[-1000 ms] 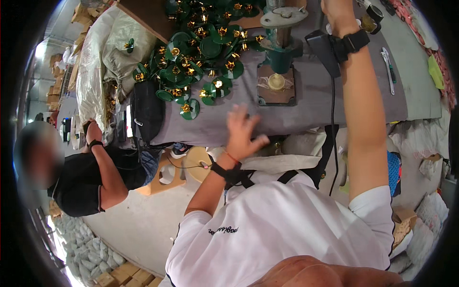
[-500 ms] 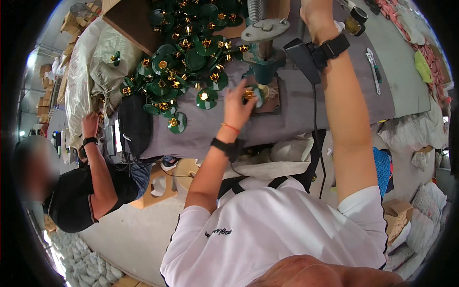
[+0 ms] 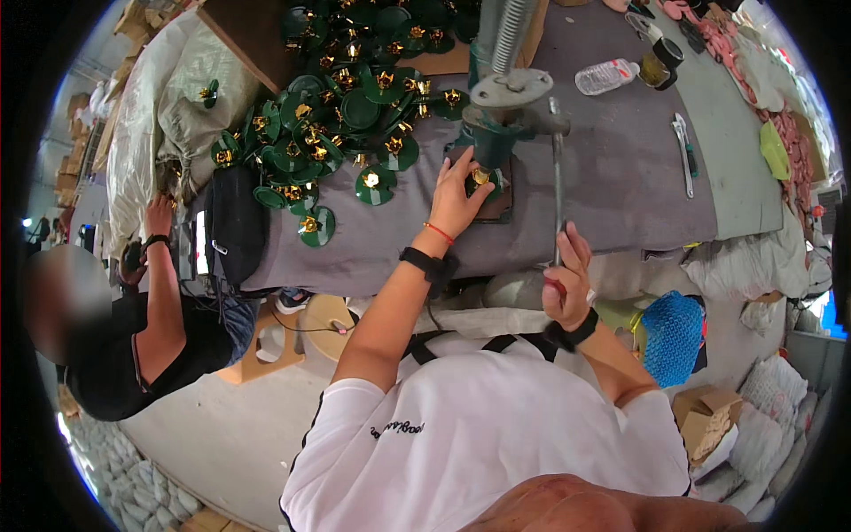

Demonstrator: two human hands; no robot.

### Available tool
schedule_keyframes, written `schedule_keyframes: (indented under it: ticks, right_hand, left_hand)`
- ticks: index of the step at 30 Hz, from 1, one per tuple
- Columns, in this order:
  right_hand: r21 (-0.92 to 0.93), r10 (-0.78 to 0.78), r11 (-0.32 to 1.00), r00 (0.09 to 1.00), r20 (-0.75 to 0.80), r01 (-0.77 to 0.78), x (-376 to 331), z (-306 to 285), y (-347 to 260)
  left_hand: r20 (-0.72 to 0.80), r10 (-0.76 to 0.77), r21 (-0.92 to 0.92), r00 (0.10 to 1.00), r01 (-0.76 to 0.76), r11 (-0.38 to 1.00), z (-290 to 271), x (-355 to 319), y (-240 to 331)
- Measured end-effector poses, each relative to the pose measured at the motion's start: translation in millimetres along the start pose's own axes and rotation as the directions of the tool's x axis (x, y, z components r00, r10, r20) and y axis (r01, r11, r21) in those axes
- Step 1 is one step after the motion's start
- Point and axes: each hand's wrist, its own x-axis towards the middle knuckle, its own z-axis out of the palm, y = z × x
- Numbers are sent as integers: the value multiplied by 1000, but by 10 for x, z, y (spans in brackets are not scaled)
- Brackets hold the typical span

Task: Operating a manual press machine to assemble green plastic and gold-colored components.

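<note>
Hand Positions at the Bench Press

Left hand: I keep my left hand at the foot of the green press, with thumb and fingers about a green disc that bears a gold-coloured fitting. The disc sits over the dark base plate, directly below the press column, and is partly covered by my fingers. Whether they pinch it or only steady it, I cannot tell.

Right hand: I hold my right hand closed around the lower end of the metal lever, which extends from the side of the press toward me. My two hands are apart, the right one nearer my body.

Workpiece supply: A heap of green discs with gold fittings lies to the left of the press on the grey cloth. Several discs overlap; those at the near edge lie loose. A brown board stands tilted beside the heap.

Surroundings: To the right of the press, a clear bottle lies on its side near a dark-lidded jar. A wrench lies nearer the cloth's right edge. A black pouch rests at the left, close to a co-worker in black.
</note>
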Motion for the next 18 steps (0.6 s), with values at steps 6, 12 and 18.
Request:
schedule_keyframes:
  ticks: [6, 12, 18]
  right_hand:
    - [221, -42, 975, 998, 47, 31, 866, -410, 77]
    - [696, 451, 667, 888, -91, -267, 2657, 10, 343]
    - [706, 558, 627, 822, -112, -330, 2832, 317, 892]
  left_hand:
    - [-13, 170, 117, 985, -167, 979, -12, 82, 38]
    - [109, 87, -20, 990, -86, 996, -68, 77, -75]
    - [296, 267, 109, 917, -310, 944, -479, -994, 116]
